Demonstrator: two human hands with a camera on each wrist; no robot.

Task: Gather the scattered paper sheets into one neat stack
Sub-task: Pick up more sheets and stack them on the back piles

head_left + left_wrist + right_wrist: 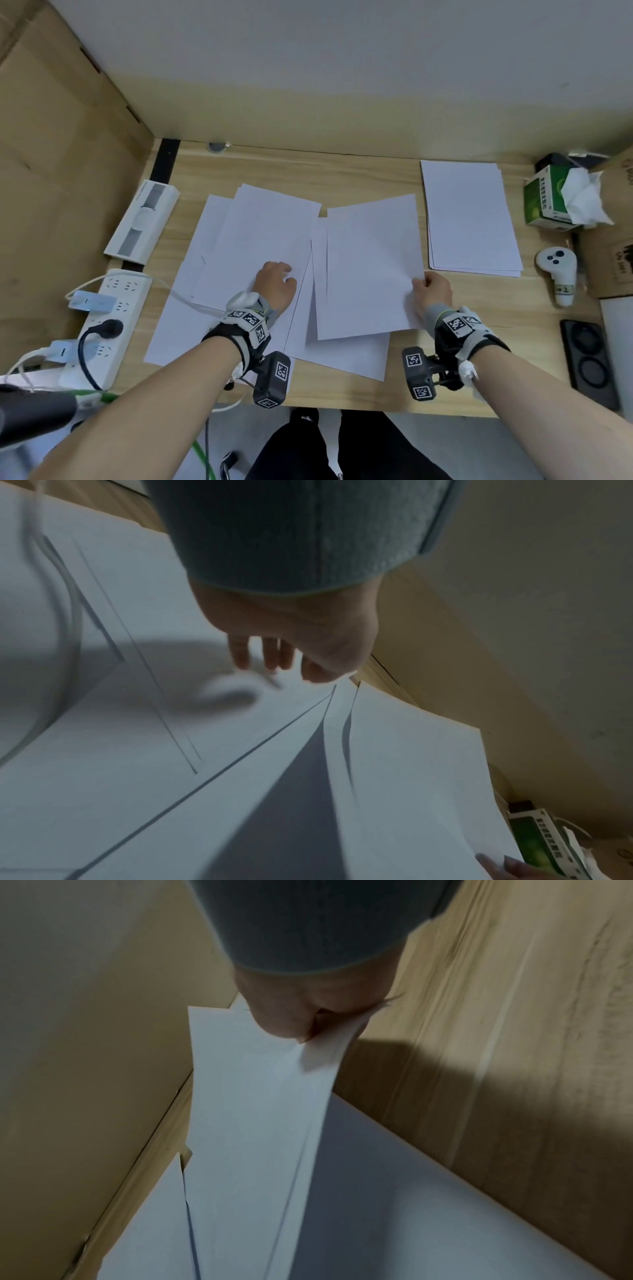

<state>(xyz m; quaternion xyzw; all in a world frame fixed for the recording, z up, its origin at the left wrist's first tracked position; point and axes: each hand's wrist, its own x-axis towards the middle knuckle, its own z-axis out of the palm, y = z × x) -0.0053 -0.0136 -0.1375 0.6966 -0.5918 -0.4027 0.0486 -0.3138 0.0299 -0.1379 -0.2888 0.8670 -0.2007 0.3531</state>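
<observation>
Several white sheets [253, 246] lie overlapping across the middle of the wooden desk [359, 171]. A squared stack of sheets [471, 219] sits at the back right. My left hand [275, 282] rests fingertips-down on the top sheet of the left pile; in the left wrist view its fingers [274, 658] point straight onto the paper [171, 723]. My right hand [430, 287] pinches the right edge of one sheet [370, 267], which is lifted off the papers under it. The right wrist view shows thumb and fingers [301, 1015] clamped on that sheet [253, 1096].
A power strip [102, 329] with cables and a long white box [144, 219] line the desk's left side by a cardboard wall [51, 171]. On the right are a green tissue box [548, 198], a white controller [558, 270] and a black case [587, 359].
</observation>
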